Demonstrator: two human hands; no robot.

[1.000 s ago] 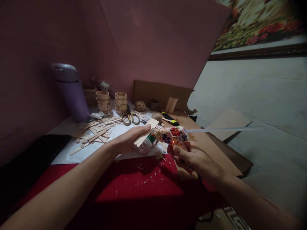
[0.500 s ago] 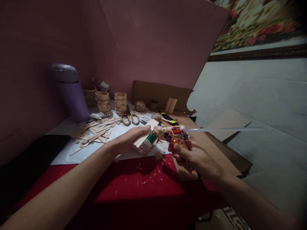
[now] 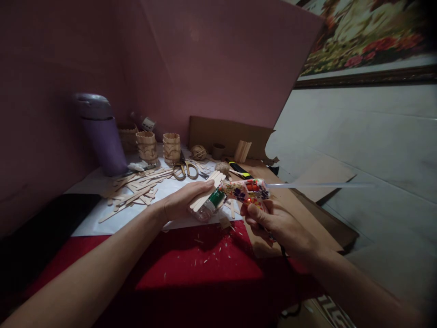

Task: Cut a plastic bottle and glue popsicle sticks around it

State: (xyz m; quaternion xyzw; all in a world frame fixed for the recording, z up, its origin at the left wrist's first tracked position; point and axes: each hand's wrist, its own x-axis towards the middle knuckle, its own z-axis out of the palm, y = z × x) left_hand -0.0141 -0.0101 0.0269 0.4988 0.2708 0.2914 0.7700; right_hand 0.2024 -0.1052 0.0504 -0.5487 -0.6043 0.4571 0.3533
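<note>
My left hand is closed around a clear plastic bottle with a green band, lying tilted in the grip. Several pale popsicle sticks lie side by side along the bottle, under my thumb. In my right hand is a flower-patterned hot glue gun with a small red light lit. Its nozzle end points left, at the bottle's green band; whether the tip touches is hidden. A long clear glue stick sticks out of the gun's back.
Loose popsicle sticks are strewn on white paper. Behind them stand a purple bottle, stick-covered cups, scissors and twine. A yellow-black cutter lies on cardboard. Wood splinters dot the red cloth.
Both hands, the bottle and the glue gun hold almost the same position. The view has shifted very slightly.
</note>
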